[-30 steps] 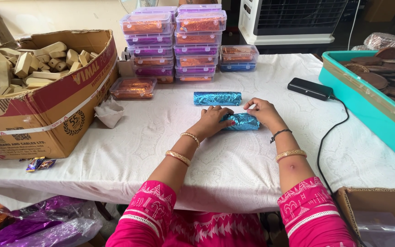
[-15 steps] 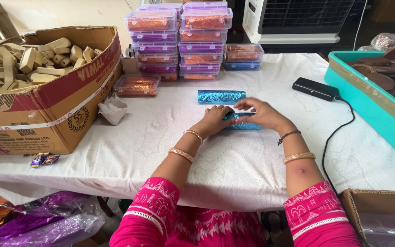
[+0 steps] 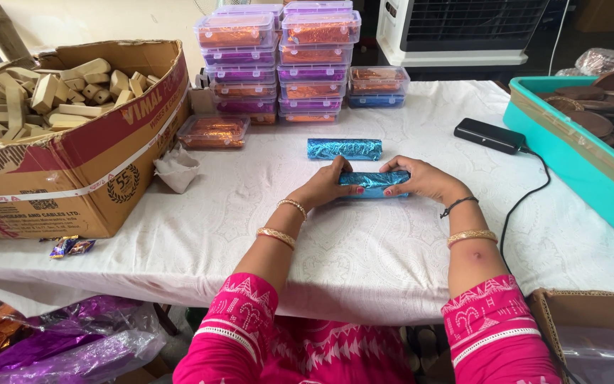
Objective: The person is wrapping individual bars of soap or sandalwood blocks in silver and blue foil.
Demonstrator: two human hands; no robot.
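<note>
Two hands grip one blue foil-wrapped bar point(image 3: 374, 180) on the white tablecloth point(image 3: 364, 249), its long axis running left-right. Left hand point(image 3: 326, 186) and right hand point(image 3: 421, 179) curl narrowly around opposite ends, fingertips pressing foil.

White cloth over the bench point(image 3: 364, 263). White air cooler point(image 3: 463, 32) at the back. Pale wall point(image 3: 108, 18) behind, in soft daylight.

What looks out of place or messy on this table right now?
A small loose foil wrapper lies at the table's front-left edge beside the cardboard box, and a crumpled white paper sits by that box. Both hands hold a blue foil bar squarely.
</note>
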